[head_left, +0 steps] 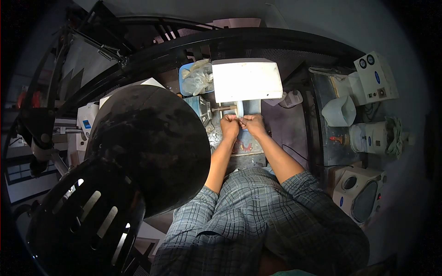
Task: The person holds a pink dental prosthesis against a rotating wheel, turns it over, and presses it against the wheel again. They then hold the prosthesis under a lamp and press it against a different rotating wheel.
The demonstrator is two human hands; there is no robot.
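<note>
My left hand and my right hand meet just below a pale polishing wheel. Both have fingers pinched together around something small, mostly hidden; I cannot tell what it is. The wheel sits on a spindle that comes out of a blue-grey motor on the left. Over the wheel hangs a white box-shaped hood. Reddish curved pieces lie on the tray between my forearms.
A large black lamp shade fills the left foreground. Behind the motor stands a blue bin with a plastic bag. White machines line the right side, with a white jug nearer the hood.
</note>
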